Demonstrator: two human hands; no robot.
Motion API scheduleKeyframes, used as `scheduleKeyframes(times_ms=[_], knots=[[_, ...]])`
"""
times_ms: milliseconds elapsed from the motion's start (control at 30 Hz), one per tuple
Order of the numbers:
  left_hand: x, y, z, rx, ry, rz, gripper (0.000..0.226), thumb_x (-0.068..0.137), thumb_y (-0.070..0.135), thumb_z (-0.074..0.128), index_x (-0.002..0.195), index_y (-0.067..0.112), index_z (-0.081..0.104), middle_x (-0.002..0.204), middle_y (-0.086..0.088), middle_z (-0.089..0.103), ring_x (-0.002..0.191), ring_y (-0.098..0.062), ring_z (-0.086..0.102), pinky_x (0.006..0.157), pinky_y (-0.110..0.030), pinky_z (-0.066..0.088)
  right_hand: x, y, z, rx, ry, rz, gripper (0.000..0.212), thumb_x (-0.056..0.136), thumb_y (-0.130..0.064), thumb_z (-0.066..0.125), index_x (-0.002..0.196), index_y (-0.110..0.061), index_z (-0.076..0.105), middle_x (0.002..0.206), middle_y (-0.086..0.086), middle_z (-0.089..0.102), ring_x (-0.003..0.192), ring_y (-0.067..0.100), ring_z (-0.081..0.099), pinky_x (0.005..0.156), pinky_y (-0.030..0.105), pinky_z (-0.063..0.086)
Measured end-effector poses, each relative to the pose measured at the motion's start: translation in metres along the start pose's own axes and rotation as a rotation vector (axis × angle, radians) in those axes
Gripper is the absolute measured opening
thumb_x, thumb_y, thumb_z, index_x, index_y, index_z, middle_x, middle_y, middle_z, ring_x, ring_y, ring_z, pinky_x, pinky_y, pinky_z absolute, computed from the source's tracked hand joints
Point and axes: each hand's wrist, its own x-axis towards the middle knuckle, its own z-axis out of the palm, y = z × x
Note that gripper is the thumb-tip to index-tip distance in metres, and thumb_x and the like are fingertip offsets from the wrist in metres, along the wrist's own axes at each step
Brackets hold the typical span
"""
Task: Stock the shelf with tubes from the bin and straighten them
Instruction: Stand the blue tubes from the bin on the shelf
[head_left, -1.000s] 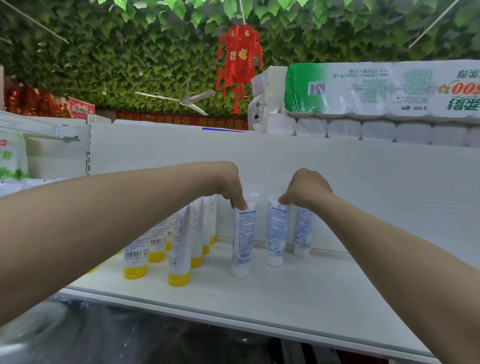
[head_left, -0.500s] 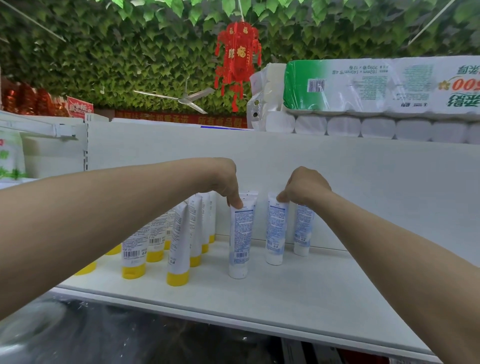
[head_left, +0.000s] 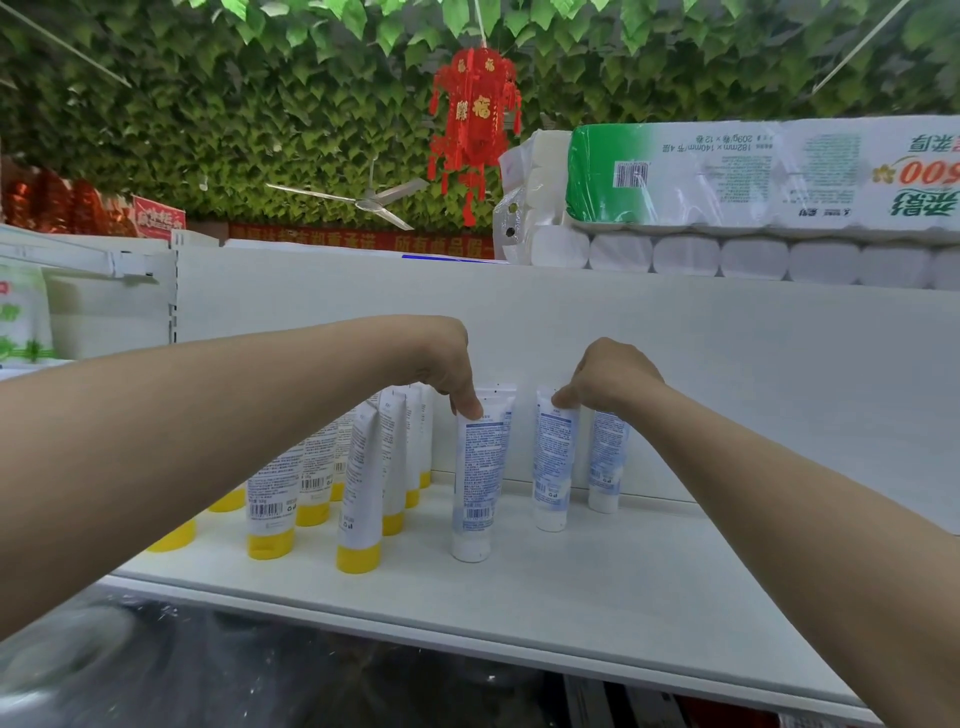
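Now downturned, left hand (head_left: 448, 370) pinches front tube (head_left: 480, 478), right hand (head_left: 609, 379) middle tube (head_left: 554, 467).

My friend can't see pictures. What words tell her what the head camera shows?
Two bare hands hold standing tubes on a white shelf: the left hand holds the top of the front white-capped tube, the right hand the middle white-capped tube. Yellow-capped tubes stand in rows beside them.

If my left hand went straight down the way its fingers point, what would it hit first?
The front white-capped tube: your left hand pinches its crimped top, so going down would likely just press it against the shelf.
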Motion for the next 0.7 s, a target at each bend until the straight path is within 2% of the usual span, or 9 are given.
scheduleKeyframes(times_ms=[100, 267, 400, 567, 700], knots=[[-0.002, -0.001, 0.0, -0.003, 0.006, -0.001, 0.056, 0.071, 0.035, 0.085, 0.112, 0.002, 0.067, 0.113, -0.009, 0.068, 0.104, -0.028, 0.061, 0.091, -0.036, 0.049, -0.001, -0.001, 0.001, 0.0, -0.003, 0.003, 0.039, 0.068, -0.033, 0.078, 0.061, -0.017, 0.043, 0.063, 0.001, 0.046, 0.062, 0.022, 0.044, 0.05, 0.024, 0.031], [-0.004, -0.005, 0.0, -0.014, 0.015, -0.005, 0.058, 0.069, 0.036, 0.086, 0.112, 0.001, 0.068, 0.113, -0.01, 0.068, 0.104, -0.029, 0.061, 0.091, -0.037, 0.05, -0.001, -0.004, 0.003, 0.002, -0.011, -0.004, 0.034, 0.068, -0.037, 0.08, 0.069, -0.013, 0.055, 0.073, 0.003, 0.06, 0.073, 0.024, 0.056, 0.054, 0.026, 0.038], [-0.008, -0.005, 0.005, -0.035, 0.102, 0.046, 0.051, 0.069, 0.032, 0.087, 0.107, 0.003, 0.068, 0.109, -0.011, 0.067, 0.102, -0.029, 0.061, 0.092, -0.041, 0.053, -0.001, -0.006, 0.002, -0.007, -0.004, -0.005, 0.032, 0.068, -0.037, 0.081, 0.073, -0.013, 0.059, 0.078, 0.004, 0.064, 0.078, 0.024, 0.06, 0.057, 0.027, 0.042], [-0.009, -0.004, 0.009, -0.042, 0.149, 0.061, 0.048, 0.07, 0.033, 0.086, 0.104, 0.005, 0.069, 0.104, -0.01, 0.069, 0.097, -0.027, 0.064, 0.087, -0.039, 0.055, -0.004, -0.007, 0.001, -0.01, 0.005, 0.009, 0.034, 0.069, -0.035, 0.08, 0.066, -0.014, 0.052, 0.071, 0.003, 0.056, 0.073, 0.025, 0.054, 0.054, 0.027, 0.037], [-0.008, -0.002, 0.01, -0.027, 0.155, 0.067, 0.047, 0.071, 0.035, 0.085, 0.104, 0.006, 0.069, 0.101, -0.009, 0.069, 0.093, -0.026, 0.064, 0.081, -0.035, 0.055, -0.005, -0.007, -0.001, -0.004, 0.002, 0.021, 0.034, 0.07, -0.035, 0.079, 0.068, -0.014, 0.053, 0.074, 0.005, 0.058, 0.079, 0.027, 0.056, 0.057, 0.028, 0.039]])
